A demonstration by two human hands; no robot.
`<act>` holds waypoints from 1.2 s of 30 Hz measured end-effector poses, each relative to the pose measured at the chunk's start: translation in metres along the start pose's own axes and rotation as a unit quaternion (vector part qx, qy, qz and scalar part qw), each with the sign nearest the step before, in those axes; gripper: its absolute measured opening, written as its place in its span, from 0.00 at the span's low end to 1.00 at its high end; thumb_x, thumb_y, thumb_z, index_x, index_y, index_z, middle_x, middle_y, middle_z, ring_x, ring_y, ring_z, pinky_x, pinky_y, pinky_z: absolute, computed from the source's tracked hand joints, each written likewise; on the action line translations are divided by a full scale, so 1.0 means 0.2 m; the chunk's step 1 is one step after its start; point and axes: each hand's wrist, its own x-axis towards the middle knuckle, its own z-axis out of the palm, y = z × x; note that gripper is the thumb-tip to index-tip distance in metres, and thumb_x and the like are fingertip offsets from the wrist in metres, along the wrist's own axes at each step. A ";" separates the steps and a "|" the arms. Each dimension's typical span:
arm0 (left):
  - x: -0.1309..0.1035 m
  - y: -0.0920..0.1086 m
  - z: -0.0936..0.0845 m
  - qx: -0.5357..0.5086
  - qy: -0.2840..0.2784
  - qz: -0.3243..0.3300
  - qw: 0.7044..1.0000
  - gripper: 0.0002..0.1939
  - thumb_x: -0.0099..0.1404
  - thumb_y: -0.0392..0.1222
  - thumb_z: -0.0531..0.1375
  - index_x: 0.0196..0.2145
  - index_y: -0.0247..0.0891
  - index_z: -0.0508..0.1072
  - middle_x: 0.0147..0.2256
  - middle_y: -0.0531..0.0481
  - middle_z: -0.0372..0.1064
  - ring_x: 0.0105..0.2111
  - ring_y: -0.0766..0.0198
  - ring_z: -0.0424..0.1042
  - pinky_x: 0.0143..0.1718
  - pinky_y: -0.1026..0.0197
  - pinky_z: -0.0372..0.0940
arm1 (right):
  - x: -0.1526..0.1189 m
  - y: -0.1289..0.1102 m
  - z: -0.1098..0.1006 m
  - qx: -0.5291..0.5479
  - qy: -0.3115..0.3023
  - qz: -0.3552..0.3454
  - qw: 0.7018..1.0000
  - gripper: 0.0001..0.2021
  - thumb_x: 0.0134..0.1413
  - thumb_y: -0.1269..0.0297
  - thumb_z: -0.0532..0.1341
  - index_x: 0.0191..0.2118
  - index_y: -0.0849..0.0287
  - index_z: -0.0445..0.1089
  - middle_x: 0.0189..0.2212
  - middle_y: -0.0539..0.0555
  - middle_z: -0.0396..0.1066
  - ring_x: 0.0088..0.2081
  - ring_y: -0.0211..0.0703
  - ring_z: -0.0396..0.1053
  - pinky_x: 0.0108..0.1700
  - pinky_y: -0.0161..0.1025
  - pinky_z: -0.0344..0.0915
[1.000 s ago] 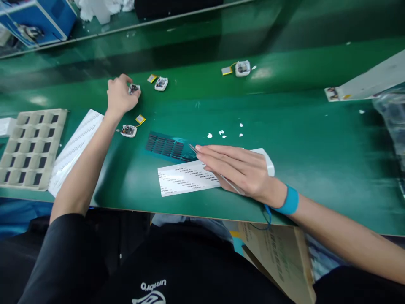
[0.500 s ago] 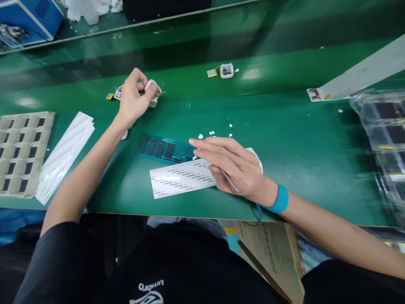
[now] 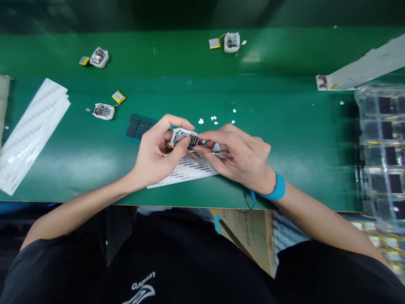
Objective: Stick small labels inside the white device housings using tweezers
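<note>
My left hand (image 3: pixel 161 147) is closed around a small white electronic device (image 3: pixel 180 136) whose open case shows its circuit board. Its thumb presses on the board. At the device's right end, the thumb and forefinger of my right hand (image 3: pixel 237 152) pinch close to a small teal part (image 3: pixel 204 142). A thin metal tool (image 3: pixel 224 150) lies in the right hand's grip, its tip hidden. Beneath the hands is a white printed adhesive sheet (image 3: pixel 196 169), partly covered. A dark sheet with rows of black strips (image 3: pixel 137 126) sits left of them.
Similar open devices with yellow-edged batteries lie at the upper left (image 3: pixel 99 58), left (image 3: pixel 104 111) and top (image 3: pixel 232 42). White scraps (image 3: pixel 201 121) dot the green bench. A stack of printed sheets (image 3: pixel 34 126) is at left; clear plastic trays (image 3: pixel 379 147) and a white bracket (image 3: pixel 363 63) stand right.
My left hand has brought a device from the upper left to the middle, in front of me. My right hand has closed in on it. The view has shifted.
</note>
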 end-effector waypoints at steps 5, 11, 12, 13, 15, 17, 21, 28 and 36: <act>-0.02 0.00 0.01 0.050 0.017 0.020 0.998 0.09 0.75 0.37 0.64 0.51 0.37 0.78 0.35 0.51 0.82 0.29 0.67 0.81 0.28 0.67 0.73 | 0.01 -0.03 0.00 0.018 0.008 0.010 1.000 0.07 0.72 0.69 0.67 0.53 0.58 0.76 0.38 0.49 0.83 0.29 0.31 0.75 0.27 0.30 0.67; -0.04 0.03 0.03 0.135 0.039 0.041 0.989 0.15 0.72 0.31 0.62 0.54 0.35 0.80 0.30 0.54 0.77 0.27 0.69 0.75 0.31 0.67 0.72 | 0.01 -0.04 0.01 0.056 -0.011 0.016 0.998 0.10 0.71 0.74 0.65 0.54 0.57 0.77 0.39 0.49 0.84 0.33 0.33 0.79 0.31 0.30 0.71; -0.05 0.03 0.03 0.141 0.038 0.039 0.988 0.15 0.72 0.31 0.62 0.54 0.35 0.80 0.31 0.54 0.77 0.27 0.69 0.75 0.32 0.66 0.73 | 0.00 -0.04 0.01 0.057 -0.012 0.013 0.998 0.12 0.70 0.76 0.65 0.54 0.57 0.77 0.40 0.49 0.84 0.34 0.34 0.80 0.33 0.30 0.73; -0.05 0.03 0.02 0.144 0.038 0.038 0.988 0.15 0.72 0.31 0.61 0.54 0.35 0.80 0.32 0.53 0.78 0.28 0.69 0.75 0.33 0.66 0.73 | 0.00 -0.04 0.01 0.058 -0.012 0.009 0.998 0.14 0.69 0.77 0.64 0.55 0.57 0.77 0.40 0.49 0.85 0.35 0.34 0.81 0.34 0.30 0.74; -0.05 0.03 0.02 0.144 0.038 0.040 0.988 0.14 0.73 0.32 0.61 0.54 0.35 0.80 0.33 0.53 0.79 0.28 0.69 0.75 0.33 0.67 0.74 | -0.01 -0.04 0.01 0.051 -0.005 0.009 0.999 0.15 0.68 0.79 0.64 0.55 0.56 0.77 0.39 0.48 0.85 0.34 0.34 0.81 0.34 0.30 0.74; -0.04 0.03 0.02 0.140 0.037 0.043 0.989 0.13 0.73 0.33 0.61 0.53 0.35 0.79 0.34 0.52 0.79 0.28 0.70 0.75 0.33 0.68 0.73 | -0.01 -0.05 0.01 0.031 0.008 0.012 0.999 0.14 0.69 0.77 0.65 0.55 0.55 0.77 0.37 0.46 0.85 0.31 0.32 0.80 0.33 0.29 0.73; -0.05 0.03 0.02 0.151 0.038 0.053 0.986 0.12 0.74 0.33 0.61 0.53 0.36 0.79 0.37 0.52 0.81 0.28 0.71 0.74 0.31 0.69 0.71 | 0.00 -0.06 0.01 -0.013 0.002 0.014 1.000 0.12 0.71 0.75 0.65 0.54 0.55 0.75 0.35 0.45 0.85 0.26 0.30 0.76 0.29 0.29 0.70; -0.07 0.05 0.03 0.227 0.051 0.108 0.967 0.13 0.74 0.32 0.61 0.54 0.38 0.78 0.33 0.55 0.79 0.24 0.72 0.69 0.29 0.68 0.68 | -0.03 -0.06 0.00 -0.031 0.000 0.006 0.999 0.14 0.71 0.74 0.64 0.57 0.56 0.74 0.37 0.47 0.85 0.30 0.32 0.79 0.32 0.29 0.72; -0.08 0.04 0.04 0.194 0.062 0.097 0.974 0.11 0.74 0.34 0.62 0.51 0.43 0.79 0.34 0.54 0.80 0.23 0.70 0.70 0.28 0.64 0.70 | -0.03 -0.06 -0.01 0.003 0.003 -0.011 1.000 0.12 0.70 0.74 0.66 0.54 0.56 0.76 0.40 0.49 0.86 0.34 0.36 0.83 0.33 0.31 0.77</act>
